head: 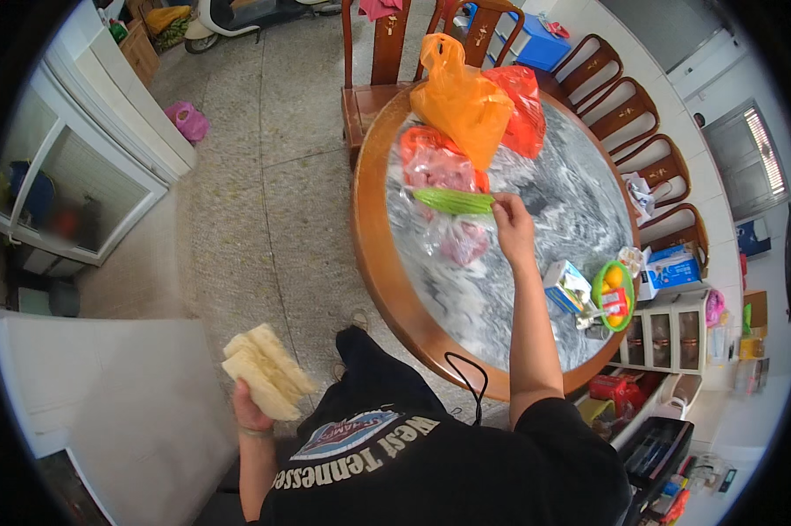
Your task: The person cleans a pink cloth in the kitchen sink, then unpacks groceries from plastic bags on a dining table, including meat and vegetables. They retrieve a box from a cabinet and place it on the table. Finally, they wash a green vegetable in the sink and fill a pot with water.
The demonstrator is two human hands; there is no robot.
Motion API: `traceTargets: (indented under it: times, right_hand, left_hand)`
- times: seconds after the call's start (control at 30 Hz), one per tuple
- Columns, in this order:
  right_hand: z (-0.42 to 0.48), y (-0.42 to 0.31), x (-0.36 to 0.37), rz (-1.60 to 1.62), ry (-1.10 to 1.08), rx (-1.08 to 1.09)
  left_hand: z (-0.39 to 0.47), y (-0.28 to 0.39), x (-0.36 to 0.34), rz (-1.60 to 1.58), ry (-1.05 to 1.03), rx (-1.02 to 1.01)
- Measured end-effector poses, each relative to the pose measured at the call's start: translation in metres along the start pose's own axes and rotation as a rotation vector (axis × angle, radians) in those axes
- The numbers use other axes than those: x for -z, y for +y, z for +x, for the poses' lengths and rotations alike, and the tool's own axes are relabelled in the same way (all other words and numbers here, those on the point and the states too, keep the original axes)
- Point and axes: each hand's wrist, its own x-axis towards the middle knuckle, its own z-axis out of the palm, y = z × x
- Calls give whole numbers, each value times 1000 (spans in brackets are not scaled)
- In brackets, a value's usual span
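Note:
My right hand grips one end of a long green ridged gourd, over the round marble-topped table with its wooden rim. Under and beside the gourd lie clear plastic bags of pinkish meat, one partly wrapped in a red bag. An orange plastic bag stands behind them, touching a second red bag. Low at the left, away from the table, my left hand holds a pale yellow, folded, fibrous piece; its exact kind I cannot tell.
A green basket of yellow fruit and a tissue box sit at the table's right edge. Wooden chairs line the far side. A black cable loop hangs by the near rim. A pink bag lies on the floor.

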Motion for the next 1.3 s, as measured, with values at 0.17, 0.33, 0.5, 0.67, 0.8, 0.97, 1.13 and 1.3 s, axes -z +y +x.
traceTargets:
  times: [0.17, 0.33, 0.5, 0.67, 0.8, 0.97, 1.13, 1.3]
  right_hand:
    - [46, 58, -78, -751, -294, 163]
    - [67, 60, -44, -663, -418, 59]
    - [46, 58, 54, -167, -3, -189]
    - [32, 22, 75, 55, -171, -479]
    - [20, 56, 9, -28, -294, -369]
    - [16, 52, -47, 101, -423, -458]
    - [-7, -13, -37, 69, -255, -495]
    - [14, -126, -93, 407, -221, -364]
  left_hand:
    - [65, 16, -86, 48, -265, 100]
    - [105, 22, -70, 153, -123, 130]
    - [146, 23, -87, 174, -139, 233]
    - [187, 19, -97, 132, -173, 361]
    - [216, 19, -125, 72, -313, 452]
    - [217, 62, -116, 13, -323, 486]
    - [217, 121, -50, -81, -226, 298]
    - [203, 210, 52, -161, -35, 65]
